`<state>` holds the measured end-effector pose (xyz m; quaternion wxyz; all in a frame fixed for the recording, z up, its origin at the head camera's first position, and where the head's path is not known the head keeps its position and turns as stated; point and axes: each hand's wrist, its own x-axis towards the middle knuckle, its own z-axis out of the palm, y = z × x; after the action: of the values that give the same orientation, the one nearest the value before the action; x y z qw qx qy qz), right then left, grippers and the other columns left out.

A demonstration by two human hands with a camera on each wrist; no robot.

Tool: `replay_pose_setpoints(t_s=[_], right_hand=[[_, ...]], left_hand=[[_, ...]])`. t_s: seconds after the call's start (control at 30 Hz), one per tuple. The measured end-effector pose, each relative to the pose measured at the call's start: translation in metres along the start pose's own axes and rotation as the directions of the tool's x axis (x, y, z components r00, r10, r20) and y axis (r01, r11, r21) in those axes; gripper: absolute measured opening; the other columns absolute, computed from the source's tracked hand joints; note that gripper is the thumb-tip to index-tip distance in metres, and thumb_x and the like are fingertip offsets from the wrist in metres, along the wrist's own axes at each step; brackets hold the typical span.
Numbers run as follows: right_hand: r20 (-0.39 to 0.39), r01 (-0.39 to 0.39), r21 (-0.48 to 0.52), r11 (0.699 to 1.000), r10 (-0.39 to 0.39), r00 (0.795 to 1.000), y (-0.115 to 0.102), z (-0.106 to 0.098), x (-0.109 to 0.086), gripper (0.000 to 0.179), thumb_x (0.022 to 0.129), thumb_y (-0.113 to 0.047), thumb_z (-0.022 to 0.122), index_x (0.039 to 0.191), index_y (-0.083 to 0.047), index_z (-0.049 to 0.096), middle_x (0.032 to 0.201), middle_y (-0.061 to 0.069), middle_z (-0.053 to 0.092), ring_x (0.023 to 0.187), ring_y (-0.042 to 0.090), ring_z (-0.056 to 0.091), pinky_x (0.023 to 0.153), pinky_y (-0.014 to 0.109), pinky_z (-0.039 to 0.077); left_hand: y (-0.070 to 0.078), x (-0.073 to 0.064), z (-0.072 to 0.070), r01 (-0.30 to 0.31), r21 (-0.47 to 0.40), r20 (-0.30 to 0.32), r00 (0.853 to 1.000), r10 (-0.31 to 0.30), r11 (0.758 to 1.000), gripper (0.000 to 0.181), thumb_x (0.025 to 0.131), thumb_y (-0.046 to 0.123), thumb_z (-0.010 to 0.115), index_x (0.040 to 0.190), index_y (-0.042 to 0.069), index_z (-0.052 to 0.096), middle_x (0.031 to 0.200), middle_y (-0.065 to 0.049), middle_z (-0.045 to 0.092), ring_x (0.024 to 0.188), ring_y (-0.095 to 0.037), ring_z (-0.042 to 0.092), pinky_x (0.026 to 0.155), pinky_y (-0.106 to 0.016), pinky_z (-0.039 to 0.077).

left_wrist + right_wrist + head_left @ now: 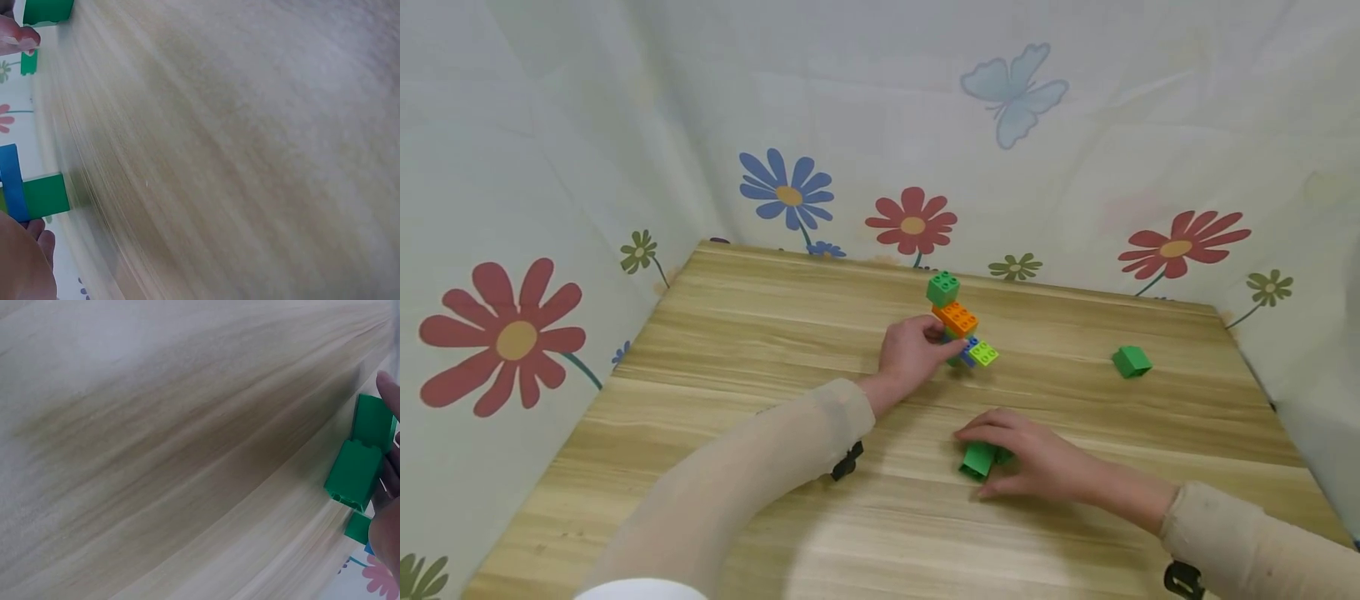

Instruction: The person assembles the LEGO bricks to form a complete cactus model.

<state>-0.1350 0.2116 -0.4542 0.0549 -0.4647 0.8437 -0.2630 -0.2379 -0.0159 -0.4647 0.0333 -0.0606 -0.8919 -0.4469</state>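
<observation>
My left hand (913, 354) pinches a stack of toy building bricks between thumb and fingers. The stack has a green brick (943, 288) on top, an orange brick (957, 318) below, then blue and lime-green bricks (983, 353) jutting right. Its green bottom brick (47, 194) shows in the left wrist view, beside the blue one (12, 181). Nearer the front, my right hand (1037, 458) arches over two green bricks (355, 475), its thumb and fingers spread around them. In the head view the thumb tip looks apart from the front brick (977, 460); the palm side is partly hidden.
A single green brick (1131, 362) lies at the right of the wooden table (737, 317). Behind and beside the table hangs a white cloth (865, 100) printed with flowers and a butterfly. Dark straps (848, 461) show at both wrists.
</observation>
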Motion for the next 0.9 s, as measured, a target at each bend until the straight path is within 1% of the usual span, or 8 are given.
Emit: replay_pose_setpoints(t_s=[0.2,0.33,0.6,0.77,0.9], right_hand=[[0.001,-0.014,-0.001,1.000,0.014,1.000,0.005,0.000,0.000,0.059,0.088,-0.027,0.091,0.140,-0.014,0.068,0.135,-0.002,0.066,0.121,0.018,0.064,0.101,0.043,0.058],[-0.004,-0.023,0.010,1.000,0.023,1.000,0.007,0.001,0.001,0.054,0.089,-0.027,0.091,0.137,-0.015,0.071,0.133,-0.004,0.068,0.119,0.015,0.064,0.100,0.041,0.058],[0.012,-0.030,0.024,0.999,0.030,0.999,0.011,0.001,0.009,0.047,0.089,-0.024,0.090,0.131,-0.014,0.073,0.128,-0.003,0.070,0.115,0.013,0.066,0.097,0.039,0.059],[-0.002,-0.060,0.006,0.998,0.060,0.998,0.015,0.001,0.014,0.047,0.087,-0.024,0.092,0.129,-0.014,0.074,0.126,-0.003,0.070,0.113,0.013,0.066,0.096,0.039,0.060],[-0.014,-0.095,0.015,0.995,0.095,0.995,0.020,-0.001,0.016,0.047,0.087,-0.023,0.092,0.129,-0.012,0.074,0.126,-0.001,0.071,0.113,0.015,0.066,0.095,0.039,0.060]], left_hand=[[-0.001,0.000,0.000,-0.019,-0.006,-0.003,1.000,0.019,1.000,0.035,0.090,0.041,0.089,0.108,0.013,0.080,0.104,0.002,0.080,0.093,-0.010,0.074,0.082,-0.026,0.061],[-0.001,0.000,-0.001,-0.019,-0.007,0.000,1.000,0.019,1.000,0.035,0.090,0.041,0.089,0.108,0.013,0.080,0.103,0.002,0.080,0.092,-0.010,0.074,0.081,-0.026,0.061],[0.000,0.000,-0.002,-0.016,-0.021,-0.002,1.000,0.016,1.000,0.035,0.090,0.040,0.089,0.109,0.012,0.080,0.103,0.001,0.080,0.092,-0.011,0.074,0.081,-0.026,0.061],[0.000,-0.001,-0.002,-0.017,-0.014,0.004,1.000,0.017,1.000,0.035,0.090,0.041,0.088,0.109,0.013,0.080,0.103,0.001,0.080,0.092,-0.011,0.074,0.081,-0.026,0.061],[0.000,-0.001,-0.002,-0.014,-0.011,0.007,1.000,0.014,1.000,0.035,0.090,0.041,0.088,0.109,0.012,0.079,0.103,0.001,0.080,0.093,-0.011,0.074,0.082,-0.026,0.061]])
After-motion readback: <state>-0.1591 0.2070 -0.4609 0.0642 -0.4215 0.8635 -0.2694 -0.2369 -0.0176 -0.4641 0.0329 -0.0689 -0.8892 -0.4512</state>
